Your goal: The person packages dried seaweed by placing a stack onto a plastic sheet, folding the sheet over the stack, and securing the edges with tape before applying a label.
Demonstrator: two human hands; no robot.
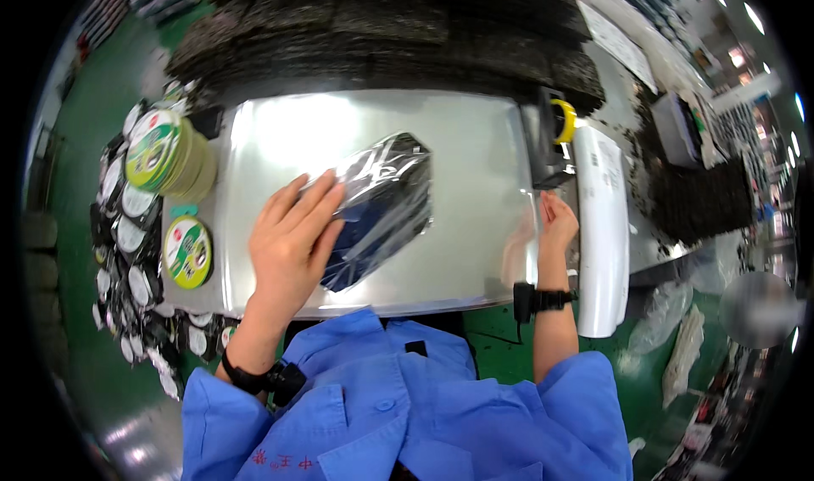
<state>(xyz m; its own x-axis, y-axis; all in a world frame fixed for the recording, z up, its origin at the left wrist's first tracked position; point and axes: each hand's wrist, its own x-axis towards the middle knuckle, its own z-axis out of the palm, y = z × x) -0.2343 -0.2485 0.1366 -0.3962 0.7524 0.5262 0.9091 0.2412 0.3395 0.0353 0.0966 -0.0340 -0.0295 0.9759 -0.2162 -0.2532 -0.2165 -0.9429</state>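
A clear plastic-wrapped pack of dark sheets (pixel 388 207) lies slantwise on the shiny metal work surface (pixel 477 226). My left hand (pixel 292 233) is laid over its left end, fingers along the upper side and thumb along the lower, and hides that end. At the right edge of the surface stands a black tape dispenser (pixel 548 156) with a yellow-cored roll (pixel 564 121). My right hand (pixel 556 221) is at the dispenser's near end, fingertips drawn together. Whether tape is between them is too small to tell.
Tall stacks of dark, seaweed-like sheets (pixel 394 29) line the far side. Round-label stacks (pixel 168 156) and one label pile (pixel 187 252) stand at left, beside many packed bundles (pixel 130 233). A white plastic-film roll (pixel 601 233) lies right of the dispenser, with another dark stack (pixel 703 195) beyond.
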